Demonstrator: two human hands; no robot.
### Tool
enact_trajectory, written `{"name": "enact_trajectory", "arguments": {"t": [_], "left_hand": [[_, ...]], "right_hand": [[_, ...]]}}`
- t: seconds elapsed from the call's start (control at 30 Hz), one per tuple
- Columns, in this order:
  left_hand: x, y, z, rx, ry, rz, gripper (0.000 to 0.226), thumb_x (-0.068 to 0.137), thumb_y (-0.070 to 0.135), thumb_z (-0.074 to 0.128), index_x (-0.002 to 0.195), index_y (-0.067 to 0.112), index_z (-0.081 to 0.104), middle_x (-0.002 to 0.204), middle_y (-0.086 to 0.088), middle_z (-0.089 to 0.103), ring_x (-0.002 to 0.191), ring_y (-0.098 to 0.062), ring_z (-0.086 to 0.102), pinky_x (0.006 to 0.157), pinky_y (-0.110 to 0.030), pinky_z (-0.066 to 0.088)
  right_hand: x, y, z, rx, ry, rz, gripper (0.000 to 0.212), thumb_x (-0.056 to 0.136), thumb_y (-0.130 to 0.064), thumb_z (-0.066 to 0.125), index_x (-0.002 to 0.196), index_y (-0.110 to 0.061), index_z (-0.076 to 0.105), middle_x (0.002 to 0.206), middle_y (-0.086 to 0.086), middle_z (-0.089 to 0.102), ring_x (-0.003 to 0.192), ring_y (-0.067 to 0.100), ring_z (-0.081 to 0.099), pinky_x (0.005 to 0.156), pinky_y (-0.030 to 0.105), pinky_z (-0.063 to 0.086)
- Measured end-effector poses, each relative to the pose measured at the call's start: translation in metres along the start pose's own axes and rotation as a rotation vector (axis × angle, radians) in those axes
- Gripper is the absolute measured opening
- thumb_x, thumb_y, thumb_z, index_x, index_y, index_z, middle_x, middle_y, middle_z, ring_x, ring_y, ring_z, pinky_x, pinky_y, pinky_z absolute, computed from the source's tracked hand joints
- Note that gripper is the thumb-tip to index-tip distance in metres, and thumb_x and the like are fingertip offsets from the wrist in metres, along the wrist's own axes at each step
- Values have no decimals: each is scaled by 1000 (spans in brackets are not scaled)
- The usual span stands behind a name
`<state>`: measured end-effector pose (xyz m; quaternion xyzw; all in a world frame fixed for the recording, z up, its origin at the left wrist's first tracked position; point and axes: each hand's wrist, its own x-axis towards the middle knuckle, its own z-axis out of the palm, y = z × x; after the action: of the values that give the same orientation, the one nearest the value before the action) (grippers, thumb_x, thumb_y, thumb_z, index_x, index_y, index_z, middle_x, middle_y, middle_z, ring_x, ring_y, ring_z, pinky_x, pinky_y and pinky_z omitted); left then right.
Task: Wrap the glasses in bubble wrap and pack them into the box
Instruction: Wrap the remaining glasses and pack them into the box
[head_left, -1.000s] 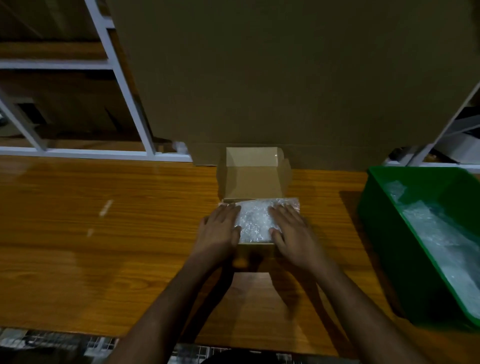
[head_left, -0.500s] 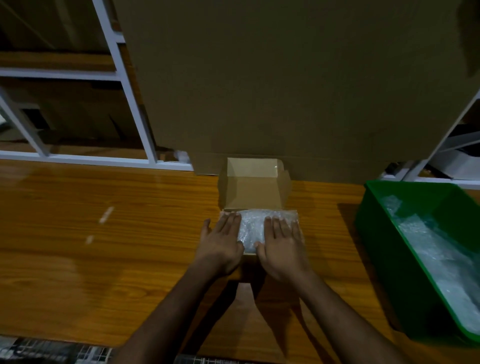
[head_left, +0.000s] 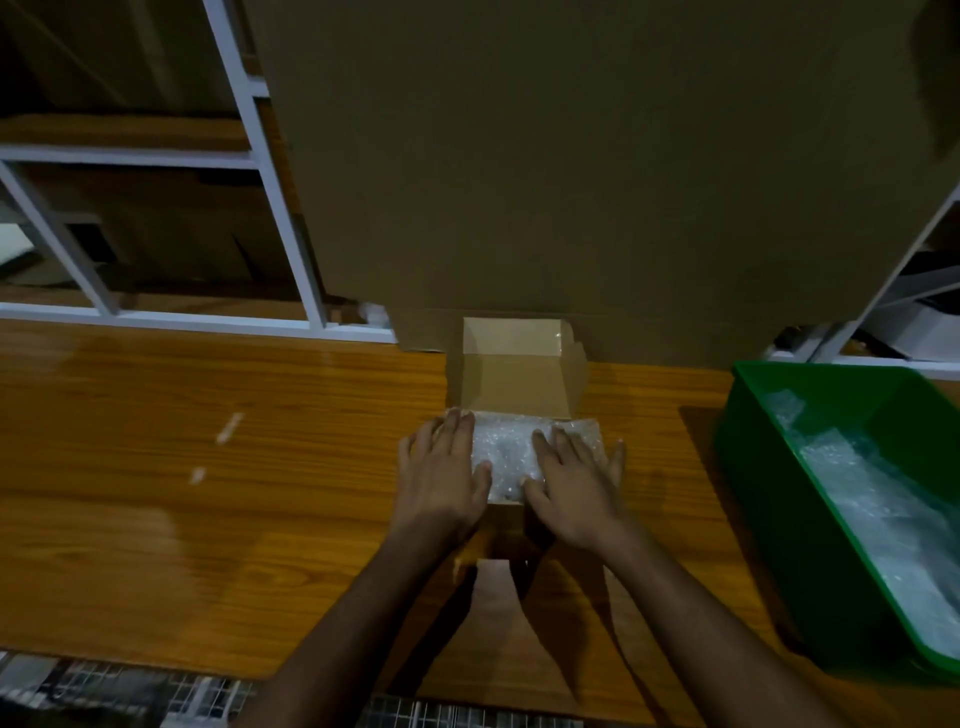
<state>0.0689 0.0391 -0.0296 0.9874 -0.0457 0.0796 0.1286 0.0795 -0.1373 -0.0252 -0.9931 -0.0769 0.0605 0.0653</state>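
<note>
A small brown cardboard box (head_left: 517, 382) sits on the wooden table, its lid flap standing up at the back. White bubble wrap (head_left: 506, 454) fills the box's opening; any glasses under it are hidden. My left hand (head_left: 441, 475) lies flat on the left part of the wrap, fingers together and extended. My right hand (head_left: 574, 480) lies flat on the right part, thumb spread outward. Both palms rest on the wrap and the box's front edge. Neither hand grips anything.
A green plastic bin (head_left: 779, 457) with more bubble wrap (head_left: 883, 514) stands at the right. A large upright cardboard sheet (head_left: 571, 156) rises just behind the box. White shelf framing (head_left: 280, 197) runs along the back left. The wooden table (head_left: 182, 467) stretches leftward.
Both hands slid apart over the bubble wrap, the left toward the box's left edge and the right toward its right edge, showing more wrap between them.
</note>
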Motion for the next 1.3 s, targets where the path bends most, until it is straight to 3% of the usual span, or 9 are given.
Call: {"name": "enact_trajectory", "arguments": {"t": [0.07, 0.17, 0.33, 0.5, 0.67, 0.83, 1.03, 1.2, 1.3], "left_hand": [[-11, 6, -2, -77, 91, 16, 56, 102, 42, 39, 153, 21, 31, 157, -2, 35, 140, -19, 27, 113, -39, 25], [-15, 14, 8, -78, 33, 70, 56, 100, 38, 32, 148, 10, 40, 149, -11, 45, 137, -26, 38, 114, -41, 26], [-11, 29, 21, 56, -26, 53, 64, 89, 44, 27, 130, 6, 58, 126, -14, 63, 117, -30, 57, 108, -48, 37], [-22, 35, 33, 8, 39, 4, 58, 90, 44, 48, 135, 7, 53, 131, -14, 59, 122, -30, 54, 109, -45, 39], [-38, 42, 31, 75, 85, -87, 67, 91, 56, 40, 131, 4, 58, 129, -16, 61, 120, -31, 56, 104, -45, 44], [-48, 42, 43, 106, 118, -111, 69, 95, 58, 42, 133, 4, 58, 137, -19, 58, 131, -33, 52, 109, -49, 41], [-52, 46, 52, 117, 100, -222, 73, 93, 62, 36, 139, 9, 54, 143, -15, 54, 139, -33, 43, 110, -52, 38], [-51, 54, 58, 142, 106, -268, 73, 93, 63, 36, 137, 8, 53, 139, -14, 56, 136, -30, 45, 109, -50, 39], [-50, 52, 57, 182, 104, -230, 73, 95, 62, 34, 140, 7, 48, 142, -14, 53, 137, -29, 44, 113, -49, 33]], "right_hand": [[-5, -4, -7, -8, 157, -21, 57, 102, -44, 35, 156, -24, 27, 165, 4, 22, 153, 22, 13, 116, 63, -10], [-2, -13, -13, 93, 348, -164, 49, 95, -21, 54, 144, -22, 49, 155, 5, 43, 144, 21, 34, 121, 49, 12], [28, -18, -20, 211, 162, -502, 47, 94, -4, 54, 140, -15, 57, 151, 4, 49, 141, 18, 42, 115, 18, 19], [54, 0, -8, 27, 58, -653, 49, 97, -20, 55, 145, -26, 50, 152, -2, 48, 140, 16, 43, 116, 38, 35], [68, 4, -8, -270, 16, -758, 60, 99, -32, 52, 154, -33, 26, 161, -6, 32, 143, 19, 30, 112, 41, 29], [80, 1, -12, -418, 62, -901, 59, 101, -30, 47, 155, -30, 24, 161, -4, 31, 136, 22, 35, 103, 42, 30], [85, 4, -7, -441, 112, -1030, 57, 98, -29, 50, 152, -20, 34, 157, 4, 38, 143, 24, 33, 113, 44, 31], [85, 10, 5, -313, 33, -1055, 58, 104, -27, 49, 156, -15, 28, 163, 10, 27, 151, 25, 22, 117, 29, 0], [88, 9, 2, -300, 25, -1076, 55, 104, -29, 47, 155, -14, 32, 162, 12, 30, 149, 26, 27, 121, 34, 12]]}}
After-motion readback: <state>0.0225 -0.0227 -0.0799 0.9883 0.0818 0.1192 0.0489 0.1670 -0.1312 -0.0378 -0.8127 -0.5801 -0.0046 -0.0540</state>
